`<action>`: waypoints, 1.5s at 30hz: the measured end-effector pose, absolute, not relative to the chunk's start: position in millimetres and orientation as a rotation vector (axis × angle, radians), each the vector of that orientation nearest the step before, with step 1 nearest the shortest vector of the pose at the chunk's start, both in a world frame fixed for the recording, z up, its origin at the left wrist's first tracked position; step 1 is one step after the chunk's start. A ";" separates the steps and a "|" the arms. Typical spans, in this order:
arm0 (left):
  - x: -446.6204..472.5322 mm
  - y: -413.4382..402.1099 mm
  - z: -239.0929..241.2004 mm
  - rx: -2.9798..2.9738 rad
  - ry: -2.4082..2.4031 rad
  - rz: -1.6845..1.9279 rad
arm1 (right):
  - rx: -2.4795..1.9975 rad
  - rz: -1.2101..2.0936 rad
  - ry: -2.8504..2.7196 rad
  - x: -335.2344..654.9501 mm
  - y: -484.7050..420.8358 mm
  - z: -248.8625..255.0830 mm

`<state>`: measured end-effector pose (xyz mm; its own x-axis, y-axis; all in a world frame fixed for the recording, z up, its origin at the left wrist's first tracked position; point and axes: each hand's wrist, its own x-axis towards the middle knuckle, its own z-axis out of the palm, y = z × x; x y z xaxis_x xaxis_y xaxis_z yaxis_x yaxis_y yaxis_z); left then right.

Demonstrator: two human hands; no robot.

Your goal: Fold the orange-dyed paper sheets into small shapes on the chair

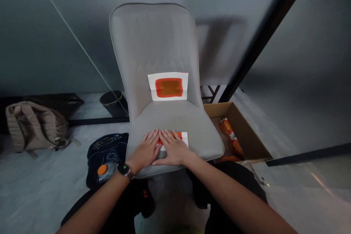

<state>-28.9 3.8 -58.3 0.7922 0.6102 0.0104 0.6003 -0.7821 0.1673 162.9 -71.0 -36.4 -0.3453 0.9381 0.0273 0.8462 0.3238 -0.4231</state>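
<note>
No text readable with certainty. Watch (124,169), just left of grey chair's (155,36) front edge: small green characters on dark face, too blurred to make out. Dark shoe (148,204), below chair's front edge: small red-orange mark, unclear if letters or numbers. Dark bag (94,157), left of chair: pale markings, illegible. Orange-red packets (227,127), right of chair: print illegible.

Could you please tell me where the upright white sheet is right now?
In the head view, the upright white sheet is near the middle, leaning on the chair's backrest at the seat's rear, beyond the left hand and right hand.
</note>
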 end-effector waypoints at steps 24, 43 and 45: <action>1.1 38.1 10.2 2.362 0.765 0.115 | -1.713 0.906 -1.866 260.5 -60.4 1.1; 25.8 -6.0 -46.8 2.814 0.843 0.096 | -1.893 0.379 -1.545 256.3 -37.5 -34.4; 22.8 -2.1 -48.9 2.751 0.813 0.080 | -1.767 0.452 -1.746 256.5 -49.1 -26.9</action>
<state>22.8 -2.1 -48.9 0.8407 0.5409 -0.0234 0.5259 -0.8056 0.2729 256.5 -49.1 -26.9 0.0735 0.9823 0.1725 0.7753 0.0526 -0.6294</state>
